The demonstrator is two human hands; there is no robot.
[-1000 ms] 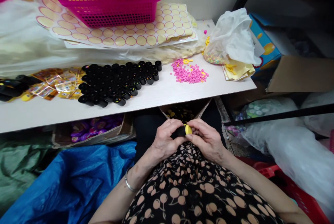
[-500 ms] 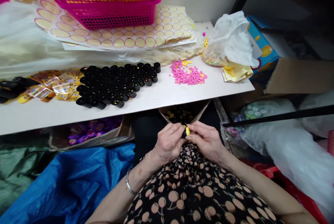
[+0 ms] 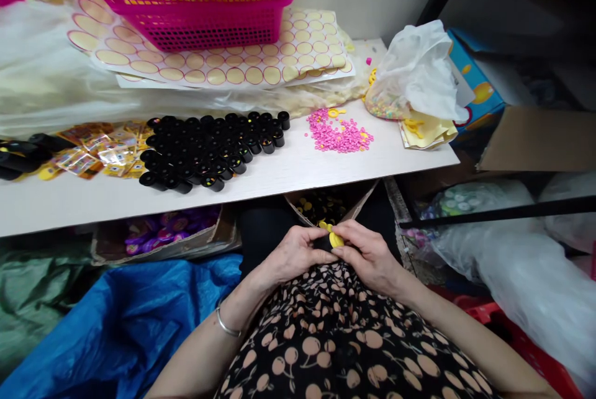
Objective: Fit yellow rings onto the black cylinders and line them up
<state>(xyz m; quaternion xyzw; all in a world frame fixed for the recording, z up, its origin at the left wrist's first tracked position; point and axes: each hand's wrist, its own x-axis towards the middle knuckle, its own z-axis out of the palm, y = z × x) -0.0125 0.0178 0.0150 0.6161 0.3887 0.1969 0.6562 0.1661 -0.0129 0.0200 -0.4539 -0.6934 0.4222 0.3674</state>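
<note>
Black tube [image 3: 321, 244], a short cylinder of smooth dark plastic, is held in the lap just below the table [image 3: 288, 169] edge, above the cherry-print dress [image 3: 335, 337]. Its long axis lies roughly level, left to right; the end fitted with a yellow cap [image 3: 336, 240] points toward the person's right. Most of the tube is hidden by fingers.

Head view, hands: the left hand [image 3: 295, 254] is curled closed around the tube body, thumb on top. A thin metal bangle [image 3: 225, 325] is worn on that wrist. The right hand [image 3: 367, 254] is nearly closed, thumb and forefinger pinched on the yellow cap, a small round disc of glossy plastic. The two hands touch at the fingertips.

Head view, surroundings: just beyond the hands an open cardboard box [image 3: 328, 203] with dark and yellow small parts is seen under the table edge. On the white table a dense block of upright black tubes [image 3: 209, 144] is set, open ends up. To its right lies a loose heap of pink rings [image 3: 339, 136], flat and small. Foil packets [image 3: 100, 154] lie to the left of the block. Behind, sheets of round stickers [image 3: 242, 67] are stacked under a pink mesh basket [image 3: 195, 8]. A crumpled white plastic bag [image 3: 414, 70] rests at the table's right end. Blue tarpaulin [image 3: 125, 318] is spread low at left.
</note>
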